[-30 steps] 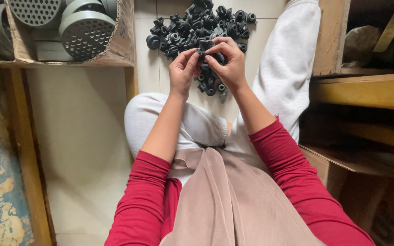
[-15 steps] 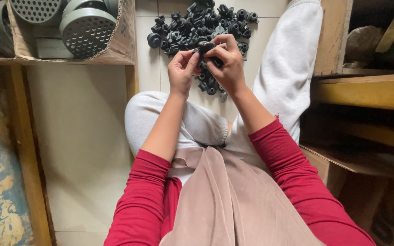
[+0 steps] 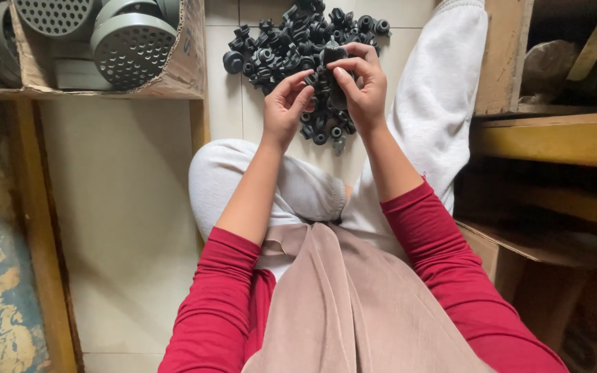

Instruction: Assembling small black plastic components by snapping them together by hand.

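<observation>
Hands up in front of me over the floor, both forearms reaching out from rolled red sleeves. Right hand point(image 3: 361, 86) is curled round a small black part point(image 3: 331, 59), fingers wrapped over its top, and my left hand point(image 3: 286, 103) pinches at the same part from the side with thumb and fingertips, so both are closed on it. It sits just above the pile point(image 3: 291, 41) of black parts on the tile, too many to count. Grey perforated discs, roughly five showing, sit in the box point(image 3: 186, 65) on my left.
</observation>
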